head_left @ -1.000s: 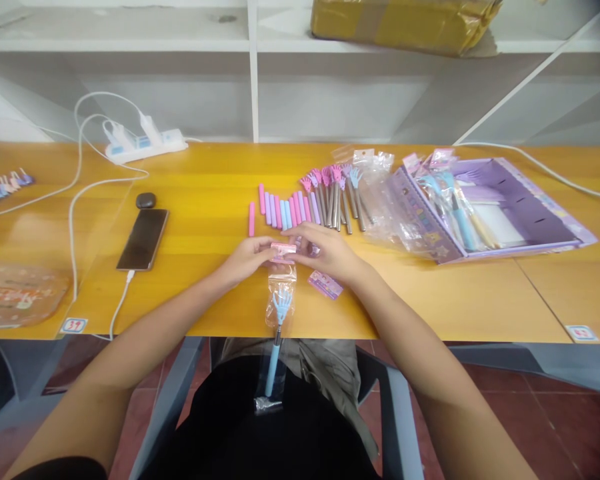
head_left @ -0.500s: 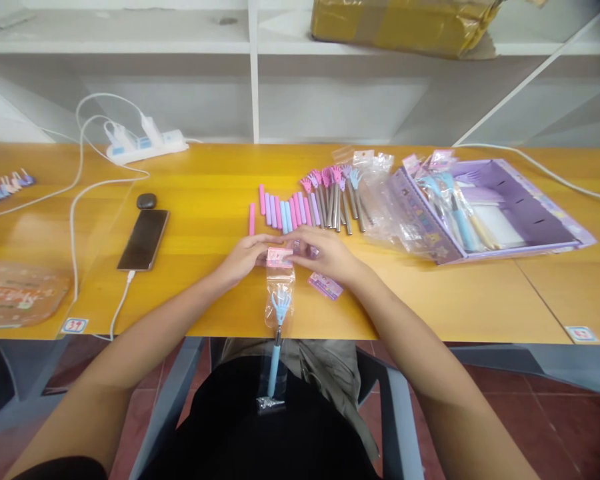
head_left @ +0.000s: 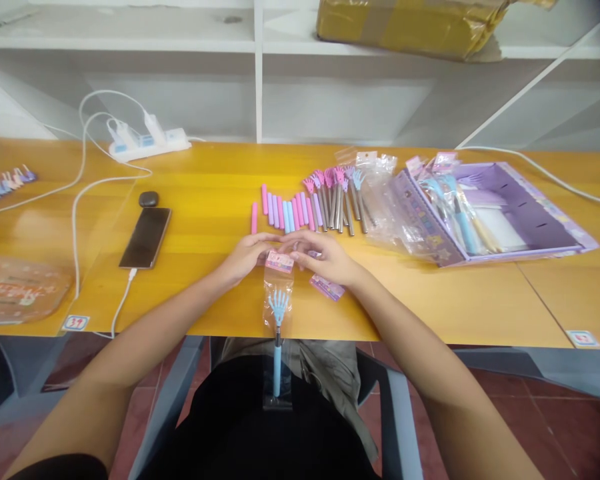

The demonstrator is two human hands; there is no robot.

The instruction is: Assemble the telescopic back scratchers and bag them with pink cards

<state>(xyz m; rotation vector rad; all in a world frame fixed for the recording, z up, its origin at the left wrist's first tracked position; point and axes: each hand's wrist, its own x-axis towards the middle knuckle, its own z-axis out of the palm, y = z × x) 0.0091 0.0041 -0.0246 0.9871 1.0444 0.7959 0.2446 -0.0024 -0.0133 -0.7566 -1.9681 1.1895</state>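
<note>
My left hand (head_left: 250,257) and my right hand (head_left: 325,257) meet at the top of a clear plastic bag (head_left: 267,320), fingers closed on its pink header card (head_left: 280,261). Inside the bag, a blue hand-shaped scratcher (head_left: 279,307) with a blue handle hangs over the table edge toward my lap. Beside my right hand lies a pink and purple card (head_left: 327,287). Beyond my hands are several pink, purple and blue tubes (head_left: 289,215) in a row, and several metal-stemmed scratchers (head_left: 339,200) in a pile.
Clear bags (head_left: 387,213) lie beside a purple box (head_left: 530,220) holding bagged scratchers. At left are a phone (head_left: 146,238), a small black object (head_left: 149,199), white cables, a power strip (head_left: 153,145) and an orange pouch (head_left: 25,287). White shelves hold a taped carton (head_left: 405,27).
The bag hangs straighter, and its bottom end looks flatter. My right fingers have shifted slightly at the header card. The view has moved a little.
</note>
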